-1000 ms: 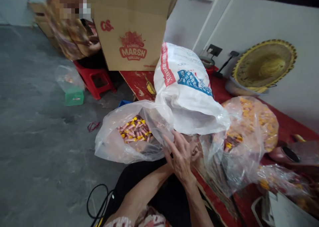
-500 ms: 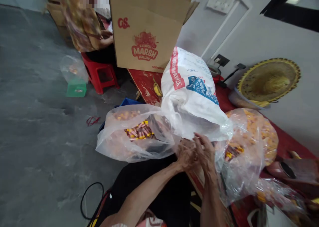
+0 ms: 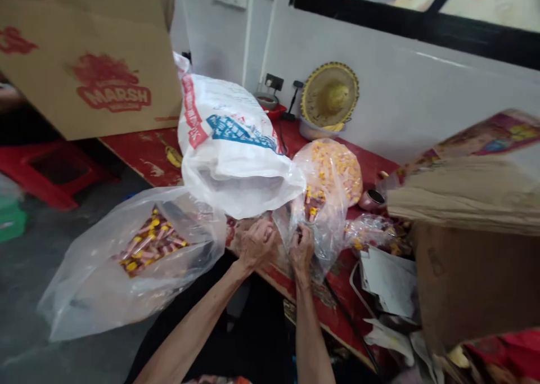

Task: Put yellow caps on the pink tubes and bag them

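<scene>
My left hand (image 3: pixel 257 242) is closed above the front edge of the red table (image 3: pixel 291 287), its fingers curled round something too small to make out. Beside it, my right hand (image 3: pixel 302 246) has its fingers bent together at the near side of a clear plastic bag (image 3: pixel 331 204) of small yellow-capped pieces. What the right fingers hold, if anything, is blurred. On the left, a large open plastic bag (image 3: pixel 84 294) contains many small pink tubes with yellow caps (image 3: pixel 154 240). Behind both hands, a white woven sack (image 3: pixel 236 176) lies with its mouth towards me.
A marshmallow carton (image 3: pixel 126 41) stands at the back left, near a red stool (image 3: pixel 54 170). Brown cardboard (image 3: pixel 472 283) and papers (image 3: pixel 390 280) crowd the right. A yellow-rimmed hat-like thing (image 3: pixel 331 94) leans against the wall. A banana (image 3: pixel 172 156) lies by the sack.
My view has swung right, bringing the cardboard in. My hands, close together before, are now apart, with the right one at the clear bag. The left plastic bag's mouth looks wider.
</scene>
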`<move>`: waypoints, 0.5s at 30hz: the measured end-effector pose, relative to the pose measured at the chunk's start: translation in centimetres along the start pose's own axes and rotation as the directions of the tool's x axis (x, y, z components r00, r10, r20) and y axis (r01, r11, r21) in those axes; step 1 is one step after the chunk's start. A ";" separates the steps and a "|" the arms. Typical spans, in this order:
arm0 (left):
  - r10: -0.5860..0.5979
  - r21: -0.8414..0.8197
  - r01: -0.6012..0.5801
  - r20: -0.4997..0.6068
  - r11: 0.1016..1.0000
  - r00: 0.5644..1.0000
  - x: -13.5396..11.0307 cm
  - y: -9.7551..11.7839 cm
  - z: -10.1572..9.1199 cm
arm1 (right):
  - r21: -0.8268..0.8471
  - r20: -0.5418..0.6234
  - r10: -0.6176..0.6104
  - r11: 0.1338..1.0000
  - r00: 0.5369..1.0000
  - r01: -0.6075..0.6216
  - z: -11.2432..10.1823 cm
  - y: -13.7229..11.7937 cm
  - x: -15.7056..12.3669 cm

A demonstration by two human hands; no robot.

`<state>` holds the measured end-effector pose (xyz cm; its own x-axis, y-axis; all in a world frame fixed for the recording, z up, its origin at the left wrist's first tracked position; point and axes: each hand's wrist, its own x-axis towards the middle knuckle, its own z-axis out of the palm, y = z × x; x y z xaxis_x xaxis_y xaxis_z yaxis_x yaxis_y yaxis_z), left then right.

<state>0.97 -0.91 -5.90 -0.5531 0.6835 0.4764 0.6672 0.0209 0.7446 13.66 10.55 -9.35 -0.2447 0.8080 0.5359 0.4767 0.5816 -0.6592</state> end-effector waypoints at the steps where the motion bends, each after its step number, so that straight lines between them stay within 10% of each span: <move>1: 0.029 0.039 -0.030 0.031 0.999 0.999 0.1 -0.1 0.6 | 0.018 -0.014 0.015 1.000 1.000 -0.015 0.0 0.1 -0.1; 9: -0.227 -0.126 0.239 0.101 0.963 0.969 1.6 0.2 2.4 | -0.003 -0.106 0.071 0.997 0.992 -0.072 -0.9 1.2 2.9; 15: -0.444 -0.258 0.472 0.163 0.843 0.881 2.1 1.5 0.5 | -0.278 0.117 0.175 0.951 0.978 -0.137 -0.1 2.3 8.3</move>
<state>1.10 0.90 -4.03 -0.7018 0.7122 0.0130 0.1724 0.1521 0.9732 12.82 18.56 -6.40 -0.2546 0.9028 0.3466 0.7217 0.4159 -0.5533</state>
